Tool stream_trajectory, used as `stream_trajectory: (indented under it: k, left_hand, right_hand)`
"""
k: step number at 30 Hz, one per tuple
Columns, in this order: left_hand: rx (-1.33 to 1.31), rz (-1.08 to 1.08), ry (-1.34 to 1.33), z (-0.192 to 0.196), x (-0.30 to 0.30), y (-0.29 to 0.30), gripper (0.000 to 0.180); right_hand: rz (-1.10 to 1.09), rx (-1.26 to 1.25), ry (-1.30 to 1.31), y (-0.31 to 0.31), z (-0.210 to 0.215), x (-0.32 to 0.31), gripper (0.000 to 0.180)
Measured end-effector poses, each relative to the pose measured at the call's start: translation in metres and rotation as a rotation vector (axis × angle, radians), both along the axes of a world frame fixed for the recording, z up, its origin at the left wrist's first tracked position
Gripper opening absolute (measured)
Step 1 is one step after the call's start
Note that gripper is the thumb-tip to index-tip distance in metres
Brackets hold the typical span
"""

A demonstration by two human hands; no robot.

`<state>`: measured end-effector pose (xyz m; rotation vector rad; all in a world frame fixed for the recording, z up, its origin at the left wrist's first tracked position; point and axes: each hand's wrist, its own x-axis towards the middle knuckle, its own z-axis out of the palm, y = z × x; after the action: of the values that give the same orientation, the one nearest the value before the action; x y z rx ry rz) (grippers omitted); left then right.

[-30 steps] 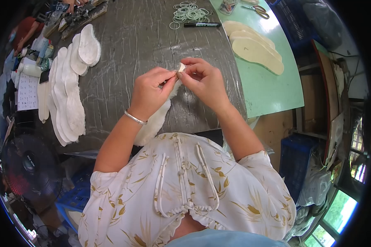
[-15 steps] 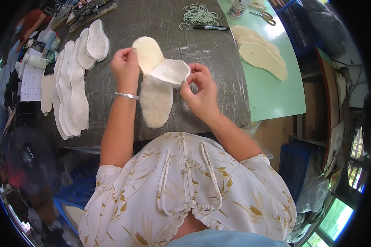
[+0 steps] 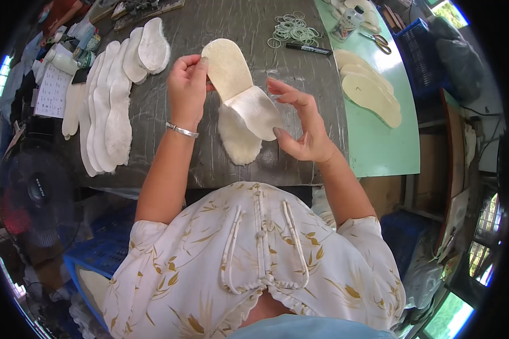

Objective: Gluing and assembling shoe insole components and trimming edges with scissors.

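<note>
My left hand (image 3: 186, 90), with a silver bracelet on its wrist, pinches the edge of a cream oval insole (image 3: 227, 68) held up over the grey table (image 3: 300, 152). A second white fleecy insole (image 3: 255, 112) hangs from the first, and my right hand (image 3: 300, 121) touches it with its fingers spread. A third fleecy insole (image 3: 238, 138) lies on the table under them.
A row of white fleecy insoles (image 3: 110, 107) lies overlapped at the left. Rubber bands (image 3: 293, 31) and a black marker (image 3: 308, 49) lie at the back. Tan flat insoles (image 3: 370, 90) rest on a green board (image 3: 384, 150) at the right, with scissors (image 3: 374, 40). Blue crates stand below.
My hands first pinched a small piece close together. They then drew apart, with the paired insoles unfolding between them, and my right hand's fingers have now opened against the lower insole.
</note>
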<state>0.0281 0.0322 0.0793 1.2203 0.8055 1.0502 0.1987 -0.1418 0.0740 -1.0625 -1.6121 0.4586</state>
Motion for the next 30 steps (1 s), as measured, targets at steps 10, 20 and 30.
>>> stream_trajectory:
  k: [10,20,30]
  left_hand:
    - [0.001,-0.087,-0.071,0.013,0.002,-0.017,0.021]
    - [0.128,-0.034,0.009,0.001,0.008,-0.017,0.017]
    - [0.086,-0.156,-0.059,0.004,0.017,-0.022,0.019]
  right_hand:
    - [-0.354,0.215,-0.804,0.011,-0.015,0.027,0.064]
    - [-0.089,0.275,-1.04,0.005,0.01,0.008,0.038]
    - [-0.163,-0.299,0.514,0.024,0.011,0.007,0.015]
